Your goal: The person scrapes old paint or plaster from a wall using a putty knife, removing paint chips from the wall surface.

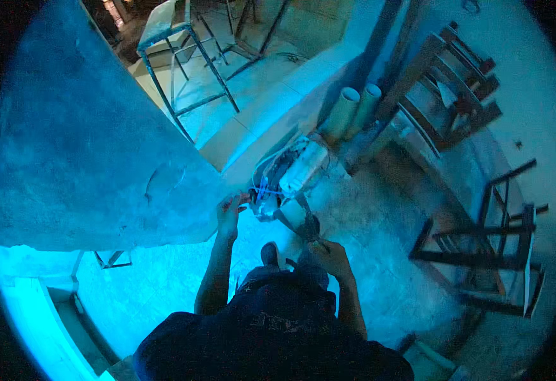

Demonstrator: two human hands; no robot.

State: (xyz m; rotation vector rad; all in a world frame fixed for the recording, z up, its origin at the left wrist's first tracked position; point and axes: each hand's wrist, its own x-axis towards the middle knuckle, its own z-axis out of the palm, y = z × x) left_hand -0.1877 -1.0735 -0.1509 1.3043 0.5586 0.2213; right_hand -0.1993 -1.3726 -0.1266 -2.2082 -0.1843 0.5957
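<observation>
My left hand [230, 211] is raised at the middle with its fingers closed. Whatever it pinches is too dark and small to make out. Close to its fingertips lies a clutter of pale cables [264, 181] with a violet glint. My right hand [330, 256] is closed round the lower end of a flat, pale, dark-edged piece [295, 214], whose kind I cannot tell. This piece slants up and left toward the cables. Just beyond it, a whitish rounded block [304, 167] lies at the foot of the wall.
Two pipes [348, 105] stand behind the block. Dark metal frames [500, 247] are at the right, with more [446, 95] at the upper right. A metal stand [189, 70] is at the far left. A large blue-lit surface [100, 152] fills the left.
</observation>
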